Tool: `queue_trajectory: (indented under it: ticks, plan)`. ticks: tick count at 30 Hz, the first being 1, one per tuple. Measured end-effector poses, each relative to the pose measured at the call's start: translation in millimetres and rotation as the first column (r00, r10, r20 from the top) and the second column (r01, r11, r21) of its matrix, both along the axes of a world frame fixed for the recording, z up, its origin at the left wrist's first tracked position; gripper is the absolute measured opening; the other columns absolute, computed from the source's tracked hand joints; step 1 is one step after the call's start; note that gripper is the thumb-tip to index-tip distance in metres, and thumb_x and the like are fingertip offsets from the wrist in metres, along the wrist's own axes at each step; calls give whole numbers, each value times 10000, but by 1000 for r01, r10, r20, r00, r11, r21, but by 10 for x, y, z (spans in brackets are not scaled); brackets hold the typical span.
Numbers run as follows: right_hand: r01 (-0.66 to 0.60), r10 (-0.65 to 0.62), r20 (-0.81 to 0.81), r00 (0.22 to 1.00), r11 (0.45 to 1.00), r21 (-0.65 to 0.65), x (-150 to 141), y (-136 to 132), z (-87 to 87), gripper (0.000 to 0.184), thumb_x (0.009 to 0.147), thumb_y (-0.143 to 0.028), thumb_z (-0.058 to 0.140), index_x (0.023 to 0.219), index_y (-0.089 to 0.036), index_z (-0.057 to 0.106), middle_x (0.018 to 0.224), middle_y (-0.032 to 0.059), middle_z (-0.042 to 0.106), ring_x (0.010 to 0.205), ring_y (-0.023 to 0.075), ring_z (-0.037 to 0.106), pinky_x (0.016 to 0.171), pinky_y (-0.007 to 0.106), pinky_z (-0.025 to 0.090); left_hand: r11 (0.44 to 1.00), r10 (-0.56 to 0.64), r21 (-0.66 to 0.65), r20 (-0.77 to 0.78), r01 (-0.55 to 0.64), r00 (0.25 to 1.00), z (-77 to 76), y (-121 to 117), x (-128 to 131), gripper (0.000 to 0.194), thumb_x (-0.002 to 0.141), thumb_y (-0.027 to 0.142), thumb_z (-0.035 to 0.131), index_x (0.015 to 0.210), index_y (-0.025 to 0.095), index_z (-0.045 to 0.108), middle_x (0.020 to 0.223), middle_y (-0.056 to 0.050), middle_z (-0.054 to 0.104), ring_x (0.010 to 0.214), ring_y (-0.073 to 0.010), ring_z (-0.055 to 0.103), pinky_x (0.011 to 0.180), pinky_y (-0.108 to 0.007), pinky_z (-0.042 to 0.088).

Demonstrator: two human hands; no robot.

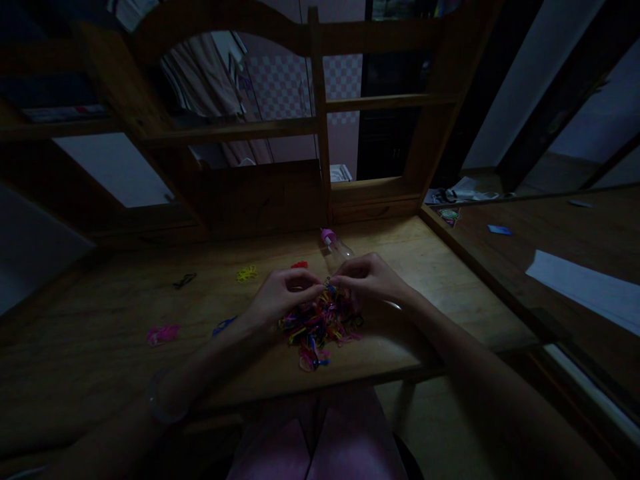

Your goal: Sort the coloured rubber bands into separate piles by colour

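Note:
A heap of mixed-colour rubber bands (pixel 320 327) lies on the wooden desk close to its front edge. Above the heap's far side, my left hand (pixel 285 293) and my right hand (pixel 373 279) meet with thumbs and index fingers pinched. Small rubber bands show between the fingertips, though dim light and the fingers hide how many. Left of the hands, small single-colour groups are spread out: yellow bands (pixel 247 273), pink bands (pixel 163 335), black bands (pixel 185 281) and blue bands (pixel 223 325). Red bands (pixel 299 265) lie just beyond my left hand.
A clear bottle with a pink cap (pixel 328 236) lies just beyond my right hand. A wooden shelf frame (pixel 320 120) rises at the desk's back. On the right, a lower wooden surface holds a white sheet (pixel 585 283) and a small blue packet (pixel 499 230).

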State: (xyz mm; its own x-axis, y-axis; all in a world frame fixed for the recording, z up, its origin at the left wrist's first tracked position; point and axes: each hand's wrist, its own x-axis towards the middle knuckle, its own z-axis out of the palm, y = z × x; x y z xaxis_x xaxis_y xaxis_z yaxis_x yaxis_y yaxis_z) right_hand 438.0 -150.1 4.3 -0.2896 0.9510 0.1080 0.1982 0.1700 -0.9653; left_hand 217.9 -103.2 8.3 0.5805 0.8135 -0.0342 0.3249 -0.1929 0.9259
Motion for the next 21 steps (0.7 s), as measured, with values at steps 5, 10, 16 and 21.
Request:
queue_trajectory:
  ticks: [5, 10, 16, 21]
  plan:
    - [-83, 76, -80, 994, 992, -90, -22, 44, -35, 324, 789, -466, 724, 846, -148, 702, 625, 19, 666, 479, 117, 597, 458, 237, 484, 1000, -25, 3, 37, 25, 999, -35, 31, 6, 274, 770, 423, 722, 864, 166, 699, 826, -41, 706, 695, -150, 642, 613, -249, 509]
    - [-68, 59, -145, 988, 996, -53, 44, 100, -3, 268, 812, -406, 720, 817, -144, 664, 593, -5, 633, 486, 95, 571, 482, 219, 449, 989, -33, -143, 112, 49, 993, -15, 26, 18, 224, 762, 377, 747, 828, 168, 699, 764, -15, 687, 644, -124, 617, 598, -225, 483]
    - [109, -95, -202, 975, 993, 55, 102, 132, 3, 209, 861, -371, 667, 826, -166, 647, 536, -37, 583, 446, 81, 506, 448, 209, 352, 907, 174, -420, 317, -26, 932, -48, 80, -8, 276, 713, 332, 812, 880, 160, 675, 790, -20, 668, 660, -111, 618, 587, -195, 490]
    - [186, -177, -147, 973, 981, 47, 89, 167, -25, 236, 871, -393, 649, 835, -160, 636, 522, -35, 576, 414, 78, 482, 414, 201, 328, 853, 208, -518, 458, 69, 864, -29, 134, -14, 315, 657, 293, 858, 828, 141, 640, 742, -7, 618, 599, -77, 556, 563, -174, 476]
